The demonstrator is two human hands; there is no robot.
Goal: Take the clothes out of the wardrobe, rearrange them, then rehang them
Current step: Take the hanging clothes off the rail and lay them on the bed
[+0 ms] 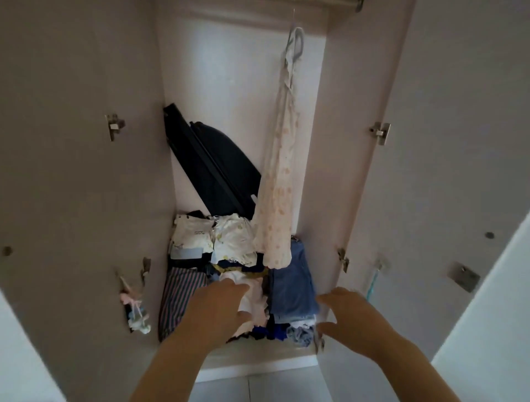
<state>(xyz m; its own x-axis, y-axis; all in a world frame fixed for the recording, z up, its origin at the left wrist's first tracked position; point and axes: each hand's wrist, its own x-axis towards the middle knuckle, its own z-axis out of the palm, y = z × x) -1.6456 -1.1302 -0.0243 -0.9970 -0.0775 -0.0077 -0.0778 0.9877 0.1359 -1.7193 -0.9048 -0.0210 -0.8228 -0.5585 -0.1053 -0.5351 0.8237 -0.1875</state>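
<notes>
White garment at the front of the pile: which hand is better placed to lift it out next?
Left. The left hand already lies on the white garment, fingers curling around it. The right hand is open beside the blue folded stack, touching nothing.

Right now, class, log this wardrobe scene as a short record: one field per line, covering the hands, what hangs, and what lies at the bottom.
Left hand: on a white garment on the pile, fingers closing on it
Right hand: open, beside the folded blue garment, holding nothing
Hanging: one pale spotted garment on a hanger from the rail
Wardrobe floor: folded clothes, including a striped garment at the left
Behind the pile: a dark suitcase, leaning
Doors: both open
</notes>
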